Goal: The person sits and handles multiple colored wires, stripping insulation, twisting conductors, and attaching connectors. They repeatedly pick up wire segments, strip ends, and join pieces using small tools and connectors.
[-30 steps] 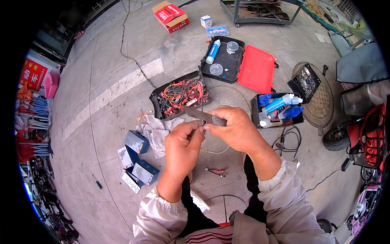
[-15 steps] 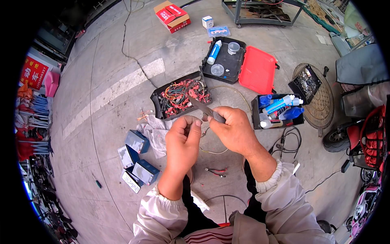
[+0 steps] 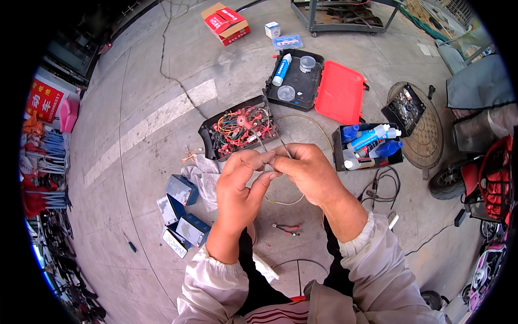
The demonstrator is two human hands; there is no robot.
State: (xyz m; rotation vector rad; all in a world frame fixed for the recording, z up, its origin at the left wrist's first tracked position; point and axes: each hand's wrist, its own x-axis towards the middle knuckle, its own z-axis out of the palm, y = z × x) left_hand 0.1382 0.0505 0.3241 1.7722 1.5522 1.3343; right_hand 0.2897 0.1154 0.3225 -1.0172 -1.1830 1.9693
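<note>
My left hand (image 3: 237,181) and my right hand (image 3: 310,175) meet at the fingertips in front of me, both closed. A thin grey lead with a round red end (image 3: 244,121) sticks up from the pinched fingers of my left hand. In my right hand is a knife (image 3: 285,148), turned nearly edge-on, so only a dark thin strip shows. My fingers hide where lead and knife meet. Just beyond, a black tray (image 3: 208,141) holds a tangle of red, green and yellow wires (image 3: 229,129).
Several blue-and-grey box-shaped blocks (image 3: 191,229) stand left beside a grey cloth (image 3: 208,186). Rightward is a black bin (image 3: 340,154) of tubes and bottles. An open black case (image 3: 297,89) with red lid (image 3: 340,93) lies farther off. Short red-black leads (image 3: 287,229) lie between my feet.
The knife has turned from showing its broad blade to nearly edge-on. My left fingers have shifted up against the right ones, and the red-ended lead now shows above them.
</note>
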